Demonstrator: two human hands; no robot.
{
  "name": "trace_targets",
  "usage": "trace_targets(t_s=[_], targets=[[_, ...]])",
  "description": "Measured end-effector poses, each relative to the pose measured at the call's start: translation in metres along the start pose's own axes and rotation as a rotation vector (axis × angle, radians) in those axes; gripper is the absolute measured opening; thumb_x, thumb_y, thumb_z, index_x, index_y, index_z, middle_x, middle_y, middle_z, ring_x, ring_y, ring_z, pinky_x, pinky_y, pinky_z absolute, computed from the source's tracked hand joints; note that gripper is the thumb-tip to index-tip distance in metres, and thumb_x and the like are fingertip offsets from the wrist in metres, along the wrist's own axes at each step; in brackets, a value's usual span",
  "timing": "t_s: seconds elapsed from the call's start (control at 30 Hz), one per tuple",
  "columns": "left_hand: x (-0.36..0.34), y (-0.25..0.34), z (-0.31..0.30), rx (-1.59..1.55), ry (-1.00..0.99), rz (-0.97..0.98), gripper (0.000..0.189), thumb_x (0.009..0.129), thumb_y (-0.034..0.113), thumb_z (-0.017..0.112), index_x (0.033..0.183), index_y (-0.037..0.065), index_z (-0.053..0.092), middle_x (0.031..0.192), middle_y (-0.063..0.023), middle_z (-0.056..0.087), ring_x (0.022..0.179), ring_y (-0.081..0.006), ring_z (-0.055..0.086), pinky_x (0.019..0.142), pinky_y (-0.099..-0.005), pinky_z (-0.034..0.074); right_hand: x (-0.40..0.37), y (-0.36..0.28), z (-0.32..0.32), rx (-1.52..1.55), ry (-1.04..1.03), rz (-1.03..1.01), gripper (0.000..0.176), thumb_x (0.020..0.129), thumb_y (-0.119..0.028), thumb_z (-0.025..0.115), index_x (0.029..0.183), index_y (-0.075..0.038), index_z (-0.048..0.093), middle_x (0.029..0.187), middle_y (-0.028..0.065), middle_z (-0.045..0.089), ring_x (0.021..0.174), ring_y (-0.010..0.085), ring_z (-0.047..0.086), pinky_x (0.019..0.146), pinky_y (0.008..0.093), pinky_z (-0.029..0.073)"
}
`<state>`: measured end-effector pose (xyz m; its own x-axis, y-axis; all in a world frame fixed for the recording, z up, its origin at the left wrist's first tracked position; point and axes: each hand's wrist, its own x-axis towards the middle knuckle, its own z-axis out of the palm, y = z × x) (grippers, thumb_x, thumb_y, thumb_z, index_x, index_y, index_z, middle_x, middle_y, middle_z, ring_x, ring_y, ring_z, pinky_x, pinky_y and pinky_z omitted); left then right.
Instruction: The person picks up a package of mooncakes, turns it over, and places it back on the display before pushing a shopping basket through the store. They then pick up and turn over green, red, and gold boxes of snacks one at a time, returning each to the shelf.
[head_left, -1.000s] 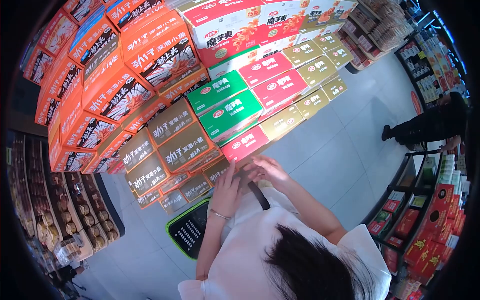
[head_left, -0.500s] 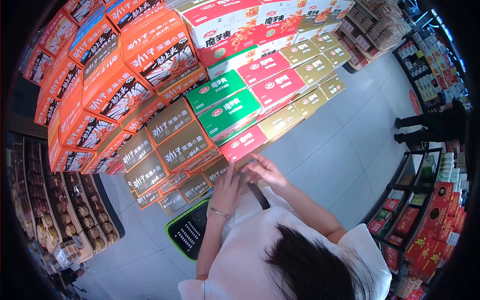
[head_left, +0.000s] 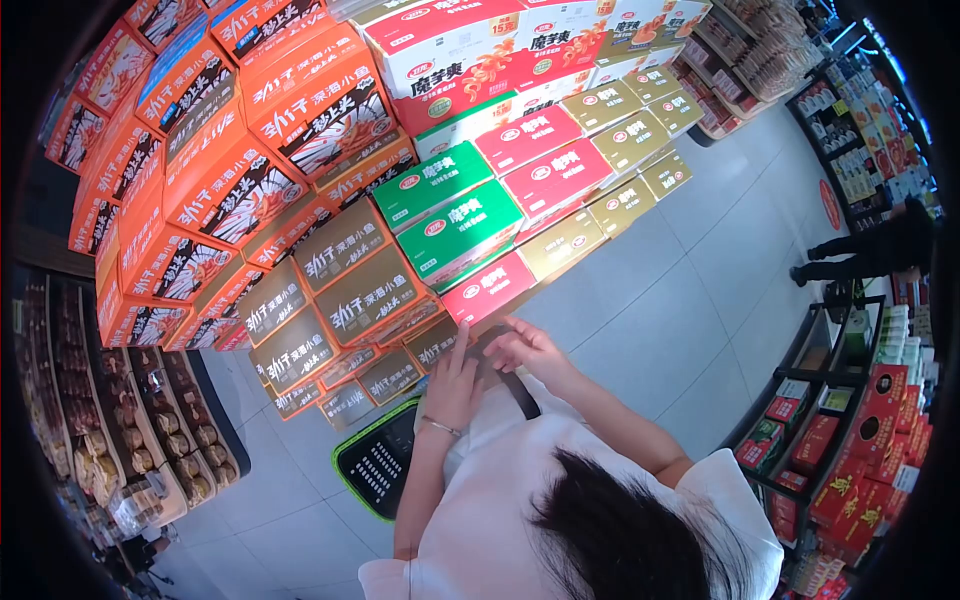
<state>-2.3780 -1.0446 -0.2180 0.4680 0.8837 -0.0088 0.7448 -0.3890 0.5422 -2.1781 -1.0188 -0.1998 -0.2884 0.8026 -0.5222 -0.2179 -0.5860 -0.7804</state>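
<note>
My left hand (head_left: 454, 390) reaches forward with its fingers stretched out, tips right at the near edge of a red box (head_left: 488, 288). Beside it, my right hand (head_left: 530, 352) has its fingers bent inward, close in front of the same box; I cannot tell what, if anything, lies in them. A dark strap (head_left: 520, 393) runs below the right hand across the white clothing. Green boxes (head_left: 460, 232) and gold boxes (head_left: 562, 246) adjoin the red one. Brown-topped boxes (head_left: 372, 297) are stacked to the left of the left hand.
Orange boxes (head_left: 235, 180) rise in a tall stack at the left. A black basket with a green rim (head_left: 345, 470) is by my left forearm. Shelves of red packages (head_left: 850, 500) stand at right. A person in dark clothing (head_left: 870, 243) is farther off on the tiled floor (head_left: 640, 310).
My right hand's fingers have curled in and dropped slightly toward my body. My left hand has barely moved. The far person's legs have shifted.
</note>
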Motion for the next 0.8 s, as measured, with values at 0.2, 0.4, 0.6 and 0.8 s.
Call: trace_targets(t_s=[0.2, 0.4, 0.6, 0.8], targets=[[0.001, -0.004, 0.006, -0.017, 0.028, 0.004, 0.035, 0.074, 0.008, 0.072, 0.107, 0.003, 0.063, 0.161, -0.0187, 0.017, 0.112, -0.0399, 0.055, 0.097, -0.0461, 0.046, -0.004, 0.004, 0.011, 0.025, -0.039, 0.053, 0.058, 0.100, -0.023, 0.053, 0.147, 0.002, 0.030, 0.099, 0.0064, 0.068, 0.078, 0.0097, 0.063, 0.071, 0.0243, 0.052], [0.002, -0.017, 0.028, -0.087, 0.090, 0.018, 0.033, 0.072, 0.011, 0.073, 0.103, 0.006, 0.064, 0.160, -0.0192, 0.019, 0.107, -0.0399, 0.058, 0.094, -0.0467, 0.048, -0.006, 0.021, 0.022, 0.024, -0.076, 0.073, 0.063, 0.100, -0.025, 0.055, 0.149, 0.005, 0.026, 0.098, 0.0066, 0.068, 0.078, 0.0107, 0.063, 0.071, 0.0241, 0.052], [0.004, -0.023, 0.035, -0.146, 0.191, 0.029, 0.020, 0.072, 0.010, 0.070, 0.088, 0.004, 0.061, 0.157, -0.0148, 0.031, 0.107, -0.0366, 0.059, 0.090, -0.0460, 0.050, -0.009, 0.011, 0.026, -0.032, -0.060, 0.087, 0.056, 0.100, -0.023, 0.055, 0.146, 0.000, 0.034, 0.096, 0.0065, 0.068, 0.077, 0.0104, 0.063, 0.071, 0.0247, 0.052], [0.010, -0.016, 0.027, -0.122, 0.263, 0.068, 0.016, 0.074, 0.011, 0.069, 0.086, 0.004, 0.062, 0.155, -0.0150, 0.033, 0.097, -0.0359, 0.063, 0.084, -0.0452, 0.052, -0.011, 0.003, 0.019, -0.091, -0.087, 0.075, 0.058, 0.100, -0.020, 0.051, 0.148, 0.003, 0.029, 0.103, 0.0077, 0.068, 0.083, 0.0132, 0.064, 0.077, 0.0272, 0.052]])
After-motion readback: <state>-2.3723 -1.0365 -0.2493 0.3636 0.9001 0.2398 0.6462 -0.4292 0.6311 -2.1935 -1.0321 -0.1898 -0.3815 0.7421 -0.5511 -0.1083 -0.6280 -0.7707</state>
